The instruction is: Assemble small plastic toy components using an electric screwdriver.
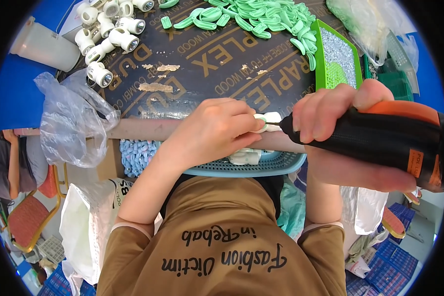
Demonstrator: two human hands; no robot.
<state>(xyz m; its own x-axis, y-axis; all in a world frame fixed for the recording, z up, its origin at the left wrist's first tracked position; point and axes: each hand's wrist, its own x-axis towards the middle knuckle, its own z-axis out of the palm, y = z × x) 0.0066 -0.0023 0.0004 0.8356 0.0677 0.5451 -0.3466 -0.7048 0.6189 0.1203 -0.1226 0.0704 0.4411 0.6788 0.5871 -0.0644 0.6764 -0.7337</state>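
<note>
White-and-green piece (272,118) is sitting at the table's near edge (148,129), the left hand (214,123) pinching it; the right hand (325,113) is gripping one orange-labelled power screwdriver (380,134), its bit pointing in from three o'clock. Bare, lettered tabletop (192,84) is stretching toward twelve, where mint-green parts (264,19) are heaping; at ten, at least nine white torches (105,24) are lying.

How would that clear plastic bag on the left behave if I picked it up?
The clear plastic bag is probably floppy, since it crumples and drapes over the table edge. It looks thin and see-through, so likely light for its size. With much of it hanging down, a nudge might slide it off.
</note>
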